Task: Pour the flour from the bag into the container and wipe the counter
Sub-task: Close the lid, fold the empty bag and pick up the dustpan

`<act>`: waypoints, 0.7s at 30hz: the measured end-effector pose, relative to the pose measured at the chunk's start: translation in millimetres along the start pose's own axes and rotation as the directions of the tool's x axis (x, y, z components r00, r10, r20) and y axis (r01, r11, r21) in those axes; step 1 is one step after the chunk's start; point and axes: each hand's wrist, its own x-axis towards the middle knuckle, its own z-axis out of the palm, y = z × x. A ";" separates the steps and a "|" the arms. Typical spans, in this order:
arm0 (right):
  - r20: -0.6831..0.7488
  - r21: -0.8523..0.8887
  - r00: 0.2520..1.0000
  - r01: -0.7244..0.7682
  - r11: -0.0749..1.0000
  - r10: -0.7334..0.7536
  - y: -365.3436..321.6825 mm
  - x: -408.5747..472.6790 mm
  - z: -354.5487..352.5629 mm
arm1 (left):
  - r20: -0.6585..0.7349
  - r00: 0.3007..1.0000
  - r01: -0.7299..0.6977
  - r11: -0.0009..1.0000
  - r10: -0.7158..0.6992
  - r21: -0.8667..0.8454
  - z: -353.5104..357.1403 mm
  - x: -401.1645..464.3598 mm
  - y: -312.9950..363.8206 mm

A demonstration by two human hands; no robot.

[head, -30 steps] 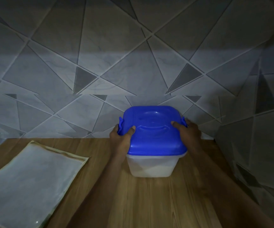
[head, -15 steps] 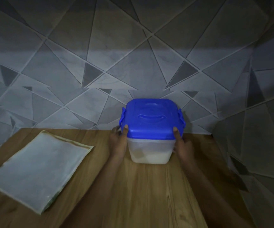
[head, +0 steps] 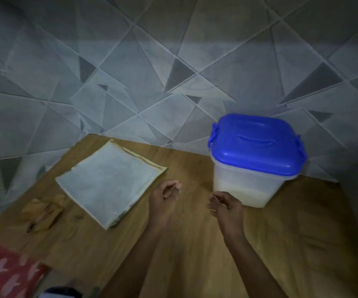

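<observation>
Nearest to the camera, at the lower left corner, lies a red cloth with pale marks (head: 4, 274). It is partly cut by the frame, and I judge it is kept at the edge so it is ready for the wiping step. A dark object beside it at the bottom edge is too dim to name.

A little further, both forearms reach over the wooden bench (head: 195, 254). The left hand (head: 163, 201) hovers above the wood with fingers loosely curled, and its grip holds nothing. The right hand (head: 225, 205) is just beside the near left corner of the container, also loosely curled and empty. I cannot tell if it touches the wall of the container; it seems slightly apart.

To the left, a crumpled brown paper bag (head: 42, 214) lies flat near the bench edge. It looks emptied and put aside. I judge this is the flour bag, but the light is poor. Beside it, further in, a flat pale square cloth (head: 111, 183) rests on the wood, its far corner close to the wall.

Further right stands the clear plastic container (head: 247, 186), upright near the tiled wall (head: 130, 72). White flour fills only its lower part. The blue lid (head: 255, 145) sits on top with the side clips down, probably to protect the flour. So the pouring looks finished, and the wiping of the bench is what remains.
</observation>
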 end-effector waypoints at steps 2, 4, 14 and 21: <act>0.023 0.003 1.000 -0.014 1.000 0.014 1.2 -1.5 29.8 | 0.006 1.000 -0.021 0.999 0.020 0.049 -29.6 14.1 -8.8; 0.049 -0.021 0.999 -0.020 1.000 0.021 6.0 1.3 64.7 | -0.010 0.999 -0.029 0.997 0.030 0.065 -60.7 32.7 -18.9; 0.104 -0.102 0.975 -0.188 0.977 0.199 34.4 11.0 224.9 | 0.080 0.997 -0.045 0.932 0.018 0.358 -210.2 145.5 -73.6; 0.105 -0.293 0.970 -0.179 0.939 0.218 67.5 22.6 296.2 | 0.210 0.978 -0.159 0.618 -0.010 0.770 -305.4 239.7 -116.0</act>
